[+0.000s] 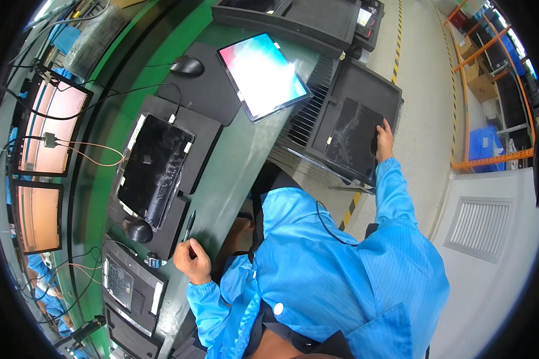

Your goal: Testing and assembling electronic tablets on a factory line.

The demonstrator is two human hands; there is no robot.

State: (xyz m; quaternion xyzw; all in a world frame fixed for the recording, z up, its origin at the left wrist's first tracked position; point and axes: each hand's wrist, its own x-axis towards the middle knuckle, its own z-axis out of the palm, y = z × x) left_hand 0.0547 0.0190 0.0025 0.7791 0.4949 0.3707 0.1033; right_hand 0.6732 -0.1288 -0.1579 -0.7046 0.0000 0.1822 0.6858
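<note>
My right hand (385,143) grips the right edge of a dark flat tablet-like panel (354,133), which lies in a black tray (384,90) at my right. Its thumb and fingers close round that edge. On the left, my left hand (193,261) is curled near the green bench's edge, with a dark pen (190,225) sticking out from its fingers. Beyond the hands, a lit tablet (263,75) with a bright coloured screen lies tilted on the bench. A dark screen panel (154,161) with white tabs rests on a black pad, a cable joined to it.
Two black mice (187,66) (137,230) sit on the green bench (221,179). Lit monitors (53,125) and loose cables line the left side. Another black tray (317,24) stands at the far end. Orange shelving (491,157) with boxes is off to the right.
</note>
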